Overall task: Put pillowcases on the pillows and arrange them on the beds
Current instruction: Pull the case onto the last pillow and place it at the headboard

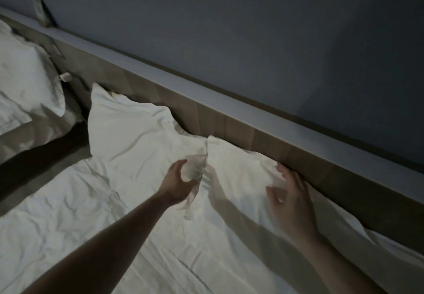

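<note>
My left hand (181, 184) bunches the near-left corner of the rumpled white pillow (238, 179) lying against the far wooden headboard (229, 128); my right hand (290, 192) rests on it, fingers spread

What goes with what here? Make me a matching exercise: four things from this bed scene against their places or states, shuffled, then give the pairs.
Things:
1. left hand
2. right hand
3. left pillow
4. headboard

Places or states:
A. runs along the wall behind the pillows
B. fingers spread over the right pillow, next to the headboard
C. lies at the head of the near bed, its corner sticking up
D. bunches white pillowcase cloth between the two pillows

Pairs: 1-D, 2-B, 3-C, 4-A
</note>
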